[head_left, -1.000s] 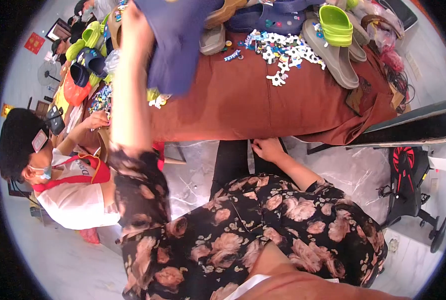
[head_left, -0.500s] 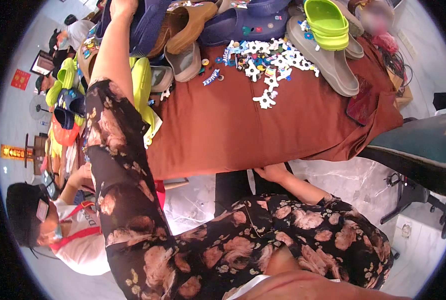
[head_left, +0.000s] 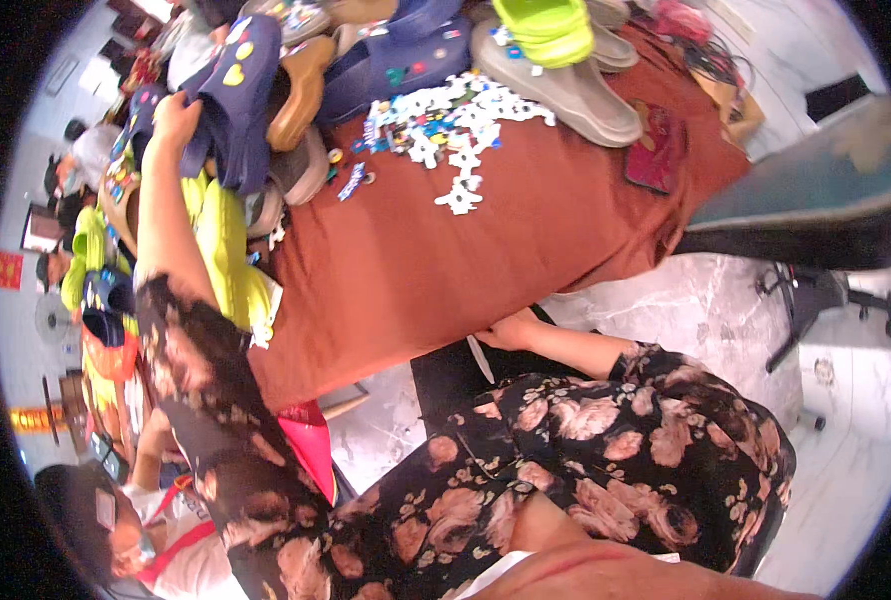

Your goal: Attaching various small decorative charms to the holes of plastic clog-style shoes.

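My left arm stretches up to the far left of the table. My left hand (head_left: 174, 120) is closed at the edge of a navy clog (head_left: 246, 95), tilted up on its side and carrying yellow charms. Lime-green clogs (head_left: 224, 245) lie just nearer than that arm. My right hand (head_left: 511, 330) is low at the table's near edge, with fingers curled and partly hidden. Beside its fingertips a thin whitish stick-like thing (head_left: 481, 360) points down; whether the hand grips it is hard to make out.
A brown cloth (head_left: 366, 270) covers the table. White flower-like charms (head_left: 459, 190) lie in a heap. Grey clogs (head_left: 566, 100) and a lime clog (head_left: 546, 30) stand behind them. A dark red flat thing (head_left: 656, 150) rests at right, near a chair (head_left: 806, 200). A co-worker (head_left: 96, 510) sits at left.
The view has shifted, so the table now appears farther left and tilted. My left hand now shows at the navy clog, which stands tilted up. A whitish stick-like thing now shows by my right hand.
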The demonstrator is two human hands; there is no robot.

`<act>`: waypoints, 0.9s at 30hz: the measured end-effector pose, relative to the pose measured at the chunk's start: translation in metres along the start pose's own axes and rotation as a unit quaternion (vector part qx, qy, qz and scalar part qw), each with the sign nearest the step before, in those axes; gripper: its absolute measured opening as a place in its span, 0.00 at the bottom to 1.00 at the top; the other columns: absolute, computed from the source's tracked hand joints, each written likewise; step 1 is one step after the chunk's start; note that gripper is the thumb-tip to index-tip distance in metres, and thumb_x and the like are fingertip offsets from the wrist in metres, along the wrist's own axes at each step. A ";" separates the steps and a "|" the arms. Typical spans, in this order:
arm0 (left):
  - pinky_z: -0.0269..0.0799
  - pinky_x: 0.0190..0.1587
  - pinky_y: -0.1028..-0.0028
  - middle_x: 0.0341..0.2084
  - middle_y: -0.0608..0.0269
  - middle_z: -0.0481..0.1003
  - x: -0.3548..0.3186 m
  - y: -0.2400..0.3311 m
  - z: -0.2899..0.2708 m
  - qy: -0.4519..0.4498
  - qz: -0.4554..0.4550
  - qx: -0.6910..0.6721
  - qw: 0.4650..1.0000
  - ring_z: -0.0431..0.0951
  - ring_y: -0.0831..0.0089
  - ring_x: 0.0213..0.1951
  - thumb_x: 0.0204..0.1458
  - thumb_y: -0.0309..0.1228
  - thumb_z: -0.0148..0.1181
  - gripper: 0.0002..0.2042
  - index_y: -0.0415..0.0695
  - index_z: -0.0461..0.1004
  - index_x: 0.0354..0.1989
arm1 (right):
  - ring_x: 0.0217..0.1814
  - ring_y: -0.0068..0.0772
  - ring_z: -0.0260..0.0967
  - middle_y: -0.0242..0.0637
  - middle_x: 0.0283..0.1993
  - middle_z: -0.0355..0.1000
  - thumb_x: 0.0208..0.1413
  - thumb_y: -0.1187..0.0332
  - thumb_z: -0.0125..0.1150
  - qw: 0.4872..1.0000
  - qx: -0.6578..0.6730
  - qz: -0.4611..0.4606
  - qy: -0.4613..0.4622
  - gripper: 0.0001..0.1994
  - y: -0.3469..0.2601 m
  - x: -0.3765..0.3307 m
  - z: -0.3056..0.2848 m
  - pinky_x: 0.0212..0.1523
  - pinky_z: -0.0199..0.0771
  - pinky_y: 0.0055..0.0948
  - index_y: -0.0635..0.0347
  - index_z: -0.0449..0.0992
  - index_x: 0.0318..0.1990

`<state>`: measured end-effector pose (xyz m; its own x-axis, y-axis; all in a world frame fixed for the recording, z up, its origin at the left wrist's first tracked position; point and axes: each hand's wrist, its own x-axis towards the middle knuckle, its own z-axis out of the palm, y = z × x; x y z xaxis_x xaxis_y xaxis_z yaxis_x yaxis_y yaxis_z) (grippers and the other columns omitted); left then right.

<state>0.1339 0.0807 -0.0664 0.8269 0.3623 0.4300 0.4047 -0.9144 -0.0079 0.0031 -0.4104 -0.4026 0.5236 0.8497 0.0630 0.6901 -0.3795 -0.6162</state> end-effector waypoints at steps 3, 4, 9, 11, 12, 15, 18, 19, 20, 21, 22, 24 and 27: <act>0.63 0.49 0.64 0.41 0.46 0.71 -0.037 0.055 -0.028 0.136 0.020 -0.013 0.990 0.70 0.54 0.46 0.48 0.41 0.49 0.21 0.37 0.69 0.44 | 0.53 0.52 0.58 0.48 0.50 0.64 0.47 0.57 0.49 0.998 0.011 0.033 -0.056 0.19 0.006 0.005 0.003 0.54 0.56 0.42 0.54 0.68 0.46; 0.64 0.48 0.66 0.41 0.46 0.71 -0.049 0.075 -0.034 0.172 0.081 -0.050 0.981 0.71 0.55 0.45 0.48 0.39 0.50 0.19 0.37 0.69 0.44 | 0.47 0.50 0.64 0.47 0.43 0.69 0.47 0.57 0.50 0.998 -0.011 -0.034 0.055 0.16 0.009 0.006 0.009 0.49 0.62 0.42 0.54 0.72 0.41; 0.64 0.47 0.70 0.38 0.53 0.73 -0.185 0.197 -0.004 0.216 0.214 -0.303 0.903 0.72 0.63 0.42 0.48 0.27 0.55 0.11 0.37 0.71 0.39 | 0.28 0.37 0.71 0.39 0.26 0.73 0.46 0.62 0.57 0.968 0.241 -0.009 -0.075 0.10 -0.008 -0.014 -0.029 0.31 0.68 0.31 0.60 0.75 0.28; 0.63 0.47 0.66 0.37 0.53 0.72 -0.250 0.206 0.023 0.162 0.230 -0.258 0.924 0.71 0.59 0.43 0.46 0.28 0.56 0.11 0.38 0.71 0.38 | 0.27 0.28 0.69 0.36 0.25 0.72 0.47 0.64 0.58 0.938 0.344 -0.037 -0.005 0.09 -0.031 -0.018 -0.076 0.30 0.68 0.25 0.61 0.75 0.27; 0.62 0.48 0.65 0.40 0.54 0.71 -0.281 0.207 0.037 0.118 0.222 -0.239 0.938 0.69 0.59 0.45 0.46 0.28 0.55 0.11 0.40 0.71 0.39 | 0.27 0.25 0.67 0.35 0.25 0.71 0.48 0.65 0.58 0.947 0.295 -0.047 0.119 0.08 -0.035 -0.015 -0.107 0.31 0.67 0.24 0.61 0.74 0.28; 0.54 0.54 0.59 0.48 0.54 0.66 -0.350 0.197 0.079 0.064 0.073 -0.268 0.959 0.63 0.57 0.51 0.47 0.30 0.55 0.15 0.40 0.68 0.44 | 0.35 0.24 0.65 0.34 0.33 0.68 0.48 0.66 0.58 0.838 0.290 0.015 0.461 0.11 0.001 0.025 -0.195 0.37 0.66 0.24 0.64 0.70 0.36; 0.55 0.54 0.60 0.47 0.53 0.65 -0.377 0.204 0.093 0.097 0.038 -0.226 0.969 0.63 0.55 0.51 0.47 0.30 0.55 0.14 0.39 0.68 0.43 | 0.34 0.30 0.66 0.44 0.41 0.66 0.46 0.54 0.59 0.773 0.277 0.098 0.562 0.30 0.054 0.068 -0.269 0.37 0.66 0.28 0.63 0.57 0.52; 0.56 0.53 0.61 0.46 0.53 0.66 -0.375 0.208 0.092 0.116 0.062 -0.203 0.970 0.64 0.56 0.51 0.47 0.30 0.55 0.14 0.39 0.69 0.42 | 0.33 0.31 0.67 0.46 0.42 0.66 0.45 0.52 0.59 0.761 0.304 0.141 0.556 0.34 0.061 0.080 -0.285 0.35 0.66 0.30 0.64 0.55 0.54; 0.57 0.52 0.62 0.45 0.52 0.67 -0.376 0.210 0.090 0.135 0.084 -0.177 0.971 0.64 0.56 0.50 0.47 0.30 0.55 0.13 0.38 0.69 0.41 | 0.33 0.31 0.67 0.46 0.42 0.66 0.45 0.52 0.59 0.766 0.304 0.136 0.550 0.34 0.061 0.092 -0.294 0.35 0.66 0.30 0.64 0.55 0.54; 0.57 0.52 0.62 0.45 0.52 0.67 -0.377 0.211 0.092 0.137 0.076 -0.176 0.972 0.64 0.56 0.50 0.47 0.30 0.55 0.13 0.38 0.69 0.41 | 0.30 0.32 0.68 0.48 0.43 0.65 0.45 0.52 0.60 0.773 0.327 0.176 0.515 0.36 0.060 0.102 -0.300 0.31 0.67 0.29 0.64 0.52 0.56; 0.58 0.52 0.62 0.44 0.53 0.68 -0.380 0.208 0.095 0.120 0.065 -0.199 0.970 0.65 0.57 0.49 0.47 0.30 0.55 0.12 0.39 0.69 0.39 | 0.27 0.32 0.68 0.49 0.43 0.65 0.44 0.51 0.61 0.779 0.349 0.214 0.475 0.39 0.058 0.116 -0.304 0.28 0.67 0.29 0.65 0.49 0.57; 0.61 0.49 0.63 0.39 0.54 0.71 -0.376 0.216 0.095 0.126 0.067 -0.228 0.963 0.69 0.58 0.45 0.46 0.29 0.56 0.10 0.39 0.70 0.36 | 0.25 0.31 0.68 0.50 0.44 0.65 0.44 0.52 0.60 0.774 0.371 0.205 0.470 0.38 0.087 0.133 -0.311 0.24 0.67 0.27 0.66 0.49 0.57; 0.62 0.48 0.63 0.37 0.55 0.71 -0.379 0.216 0.096 0.144 0.051 -0.233 0.960 0.70 0.58 0.44 0.45 0.28 0.56 0.09 0.39 0.71 0.34 | 0.20 0.28 0.67 0.51 0.42 0.66 0.47 0.57 0.58 0.749 0.422 0.161 0.484 0.35 0.085 0.140 -0.295 0.17 0.64 0.21 0.68 0.51 0.57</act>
<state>-0.0546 -0.2366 -0.3179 0.6833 0.2621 0.6815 0.0530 -0.9487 0.3117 0.2823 -0.4316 -0.2148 0.9943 -0.0544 0.0915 0.1009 0.2064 -0.9733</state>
